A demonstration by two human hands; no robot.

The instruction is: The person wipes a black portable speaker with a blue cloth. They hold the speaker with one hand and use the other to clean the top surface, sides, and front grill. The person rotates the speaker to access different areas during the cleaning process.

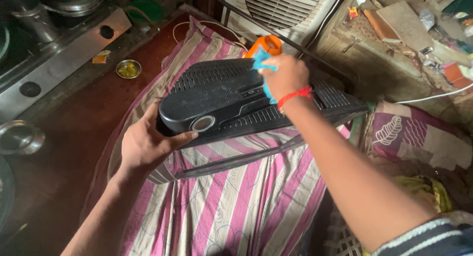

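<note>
Head view — left hand [148,143] grips black device [217,96] under right hand [285,76] clutching blue cloth [260,63]

The big box [221,101] I hold is black, with a round grey ring on its near end. The cloth [262,69] in my right hand [286,76] is light blue. I have a red string [294,95] on that wrist. The sheet [236,207] under the box has pink and cream stripes. Far behind my hand is an orange thing [268,43]. On the right, a pillow [409,135] is dark pink with a white leaf. On the far left, a small bowl [128,69] has yellow stuff in it. My sleeve [433,241] has dark and white stripes.
</note>
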